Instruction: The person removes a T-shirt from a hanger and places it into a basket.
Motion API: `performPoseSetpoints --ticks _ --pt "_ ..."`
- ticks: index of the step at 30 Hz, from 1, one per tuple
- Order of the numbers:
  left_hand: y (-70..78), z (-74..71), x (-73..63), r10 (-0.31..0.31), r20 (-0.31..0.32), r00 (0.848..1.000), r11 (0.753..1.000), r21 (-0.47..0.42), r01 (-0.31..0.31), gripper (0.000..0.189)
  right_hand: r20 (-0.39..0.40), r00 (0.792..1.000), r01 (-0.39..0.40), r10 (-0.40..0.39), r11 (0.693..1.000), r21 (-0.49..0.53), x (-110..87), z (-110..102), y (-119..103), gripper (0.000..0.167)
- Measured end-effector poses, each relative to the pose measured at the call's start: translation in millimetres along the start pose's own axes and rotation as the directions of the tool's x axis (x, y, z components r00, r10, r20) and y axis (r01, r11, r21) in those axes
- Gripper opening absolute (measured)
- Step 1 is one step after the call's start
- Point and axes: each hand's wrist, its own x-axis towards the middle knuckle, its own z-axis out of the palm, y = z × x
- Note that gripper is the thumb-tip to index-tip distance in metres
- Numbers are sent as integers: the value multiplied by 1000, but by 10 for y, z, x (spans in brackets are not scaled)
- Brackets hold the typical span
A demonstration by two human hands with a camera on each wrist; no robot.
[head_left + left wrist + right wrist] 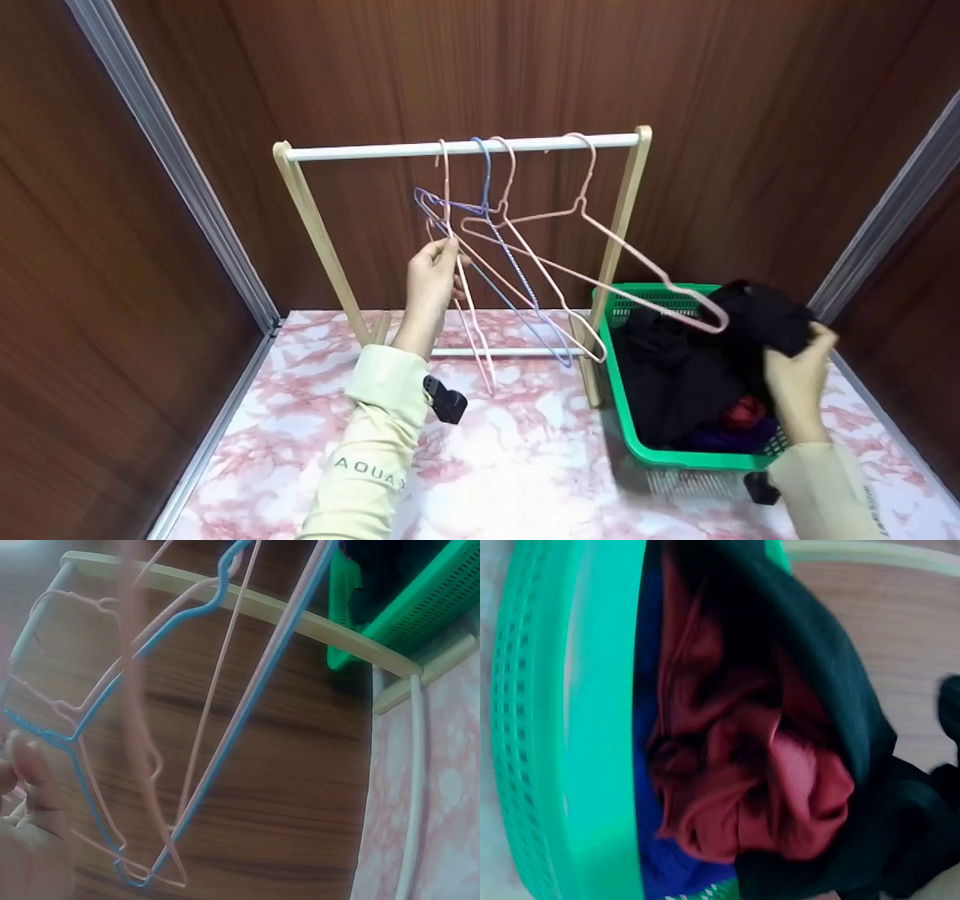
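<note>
My left hand (433,281) pinches the leftmost pink hanger (480,341) just below its neck, while the hook stays over the rack's white bar (360,152). To its right on the same bar hang a blue hanger (485,169) and two more pink hangers, one in the middle (513,169) and one at the right end (645,264). Over at the green basket (626,420), my right hand (801,375) grips a black garment (765,311), lifted partly above the rim. Dark red cloth (750,787) lies bunched beneath it in the right wrist view.
Blue-purple cloth (727,440) lies low in the basket. The rack's right wooden leg (626,217) stands close against the basket's left side. A pink-and-white marbled tabletop (510,465) runs underneath, with brown wood-grain panels (525,67) behind and at both sides.
</note>
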Motion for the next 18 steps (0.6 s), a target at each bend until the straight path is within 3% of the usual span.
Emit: performPoseSetpoints --ticks 3,6,10,12,14,16,18 --pt "-30 1 -3 6 -1 1000 1000 5 -6 33 161 987 0 -3 1000 19 -48 81 -1 67" --pt "-56 4 -8 6 6 1000 1000 -3 -6 32 330 943 65 -51 997 -32 -92 146 4 75" --pt "-81 10 -17 -4 21 1000 1000 -11 4 30 534 830 265 -162 957 -121 -145 227 36 78" --pt "-97 12 -20 -6 32 999 1000 -10 6 30 599 772 361 -211 922 -140 -176 273 55 74" --pt "-110 13 -21 -12 46 999 1000 -10 12 31 640 732 419 -232 895 -154 -207 315 59 68" --pt "-128 15 -18 -18 61 998 1000 -10 19 31 659 718 437 -223 881 -178 -231 349 48 64" --pt "-144 19 -18 -28 78 997 1000 -9 28 31 648 734 419 -203 887 -196 -247 370 28 60"
